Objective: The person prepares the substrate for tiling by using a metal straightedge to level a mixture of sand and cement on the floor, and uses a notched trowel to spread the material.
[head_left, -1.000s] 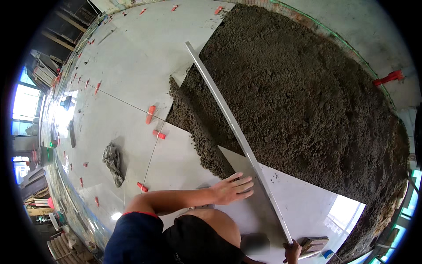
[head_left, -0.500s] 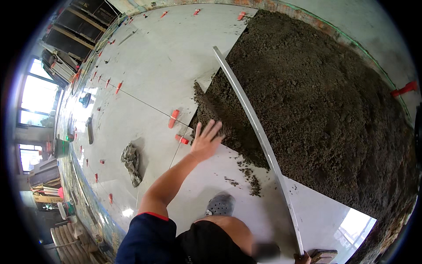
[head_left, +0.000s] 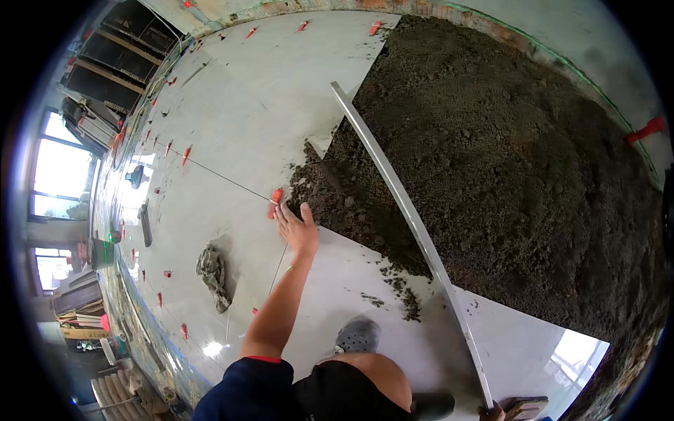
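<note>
A: Begin closest to you: what do your hands have?

B: Your right hand point(head_left: 493, 412), partly cut off by the lower edge, grips the near end of a long metal bar point(head_left: 404, 200). A brownish block point(head_left: 525, 408) sits just right of that hand.

A: How does your bar look?

B: Slim and silver-grey, with a brighter lit edge; your fisheye view makes it bow. From your grip it slants up and away over the pale tile point(head_left: 337, 281), passing well to the right of your left hand point(head_left: 298, 233).

A: And that left hand?

B: You have its fingers loosely spread, gripping nothing that shows, right by 1 red clip point(head_left: 276, 196). Whether you touch the clip, I cannot tell.

A: Beyond it?

B: Your bar runs along dark, crumbly mortar point(head_left: 505, 175), and its far end overlaps the tiling past the mortar's edge.

A: Any writing in your view?

B: Far off at your upper left, dark boxes point(head_left: 125, 55) bear pale marks, too small to read.
</note>
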Demonstrator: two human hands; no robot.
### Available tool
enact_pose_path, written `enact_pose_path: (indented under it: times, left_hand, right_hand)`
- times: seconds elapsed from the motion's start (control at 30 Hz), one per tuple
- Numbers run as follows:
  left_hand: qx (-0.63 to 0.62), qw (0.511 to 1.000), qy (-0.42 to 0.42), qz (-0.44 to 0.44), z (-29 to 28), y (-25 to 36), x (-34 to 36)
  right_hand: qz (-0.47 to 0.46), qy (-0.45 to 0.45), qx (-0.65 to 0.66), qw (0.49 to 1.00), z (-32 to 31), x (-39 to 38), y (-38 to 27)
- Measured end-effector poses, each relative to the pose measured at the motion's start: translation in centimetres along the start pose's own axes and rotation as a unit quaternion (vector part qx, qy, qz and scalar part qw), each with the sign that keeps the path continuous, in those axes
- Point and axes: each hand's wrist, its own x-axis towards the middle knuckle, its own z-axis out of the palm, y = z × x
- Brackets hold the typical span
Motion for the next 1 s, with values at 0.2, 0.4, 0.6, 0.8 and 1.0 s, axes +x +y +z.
enact_pose_path:
  times: [0.2,0.4,0.6,0.8,1.0]
  left_hand:
    - [0.064,0.99,0.022,-0.127,3.6,2.5,1.0]
    - [-0.076,0.994,0.075,-0.022,5.9,7.1,2.3]
    - [-0.109,0.982,-0.068,0.137,2.9,8.5,1.6]
    - [-0.03,0.855,-0.312,0.414,-1.4,3.7,-13.2]
    - [0.099,0.775,-0.305,0.545,0.3,5.8,-12.2]
  right_hand:
    - [-0.012,0.001,0.024,1.0,0.6,0.2,0.9]
    - [-0.029,-0.024,-0.026,0.999,0.3,0.8,0.7]
    - [0.036,-0.044,0.057,0.997,-1.0,0.5,-1.1]
    - [0.005,0.01,0.044,0.999,0.0,0.5,0.0]
    - [0.024,-0.024,0.032,0.999,0.3,0.3,0.7]
